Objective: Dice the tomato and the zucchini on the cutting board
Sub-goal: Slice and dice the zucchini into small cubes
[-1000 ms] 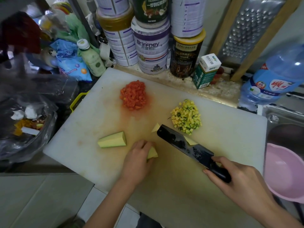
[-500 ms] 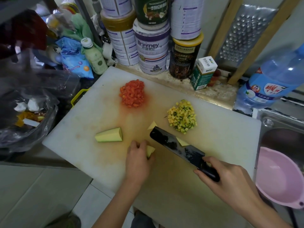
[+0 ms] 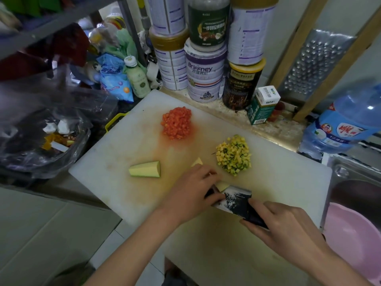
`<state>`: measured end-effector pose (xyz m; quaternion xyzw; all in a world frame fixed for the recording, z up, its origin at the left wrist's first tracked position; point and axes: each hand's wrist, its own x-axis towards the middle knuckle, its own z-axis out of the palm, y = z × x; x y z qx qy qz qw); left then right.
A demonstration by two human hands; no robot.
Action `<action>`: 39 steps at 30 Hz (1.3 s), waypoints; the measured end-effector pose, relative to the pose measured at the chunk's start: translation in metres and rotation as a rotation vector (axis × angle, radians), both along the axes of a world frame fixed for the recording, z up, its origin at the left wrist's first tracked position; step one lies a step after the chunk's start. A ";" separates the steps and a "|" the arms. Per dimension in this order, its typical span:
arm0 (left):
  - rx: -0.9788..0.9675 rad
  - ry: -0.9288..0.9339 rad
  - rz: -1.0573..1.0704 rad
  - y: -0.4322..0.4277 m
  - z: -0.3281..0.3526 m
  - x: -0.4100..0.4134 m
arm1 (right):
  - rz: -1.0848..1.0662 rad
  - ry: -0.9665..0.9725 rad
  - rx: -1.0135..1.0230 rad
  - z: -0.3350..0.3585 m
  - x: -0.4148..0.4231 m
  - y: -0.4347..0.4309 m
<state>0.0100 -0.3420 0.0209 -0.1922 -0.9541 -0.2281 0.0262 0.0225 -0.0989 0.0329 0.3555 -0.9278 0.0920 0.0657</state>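
On the white cutting board (image 3: 288,178) lie a pile of diced tomato (image 3: 176,125) at the back and a pile of diced zucchini (image 3: 234,155) to its right. A zucchini wedge (image 3: 146,169) lies at the left, and a small slice (image 3: 197,162) sits just beyond my left hand. My left hand (image 3: 192,193) holds down a zucchini piece (image 3: 223,185) with curled fingers. My right hand (image 3: 284,230) grips the dark handle of the cleaver (image 3: 235,201), whose blade stands against my left fingers over that piece.
Stacked tins (image 3: 204,75), a small green carton (image 3: 262,105) and a grater (image 3: 315,65) stand behind the board. A blue water bottle (image 3: 346,122) and a pink basin (image 3: 354,242) are at the right. A plastic bag of scraps (image 3: 47,137) sits at the left.
The cleaver has swung from lying angled beside my left hand to standing against its fingers over the held piece. My right hand came closer to the left.
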 end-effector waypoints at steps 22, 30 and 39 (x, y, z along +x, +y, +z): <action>-0.070 0.130 0.550 -0.025 -0.045 0.046 | -0.161 -0.158 -0.010 -0.013 -0.001 0.009; -0.143 0.186 0.585 -0.009 -0.064 0.039 | -0.219 -0.179 -0.045 -0.014 -0.004 0.014; -0.134 0.119 0.571 0.011 -0.061 0.052 | -0.226 -0.184 -0.041 -0.013 -0.012 0.017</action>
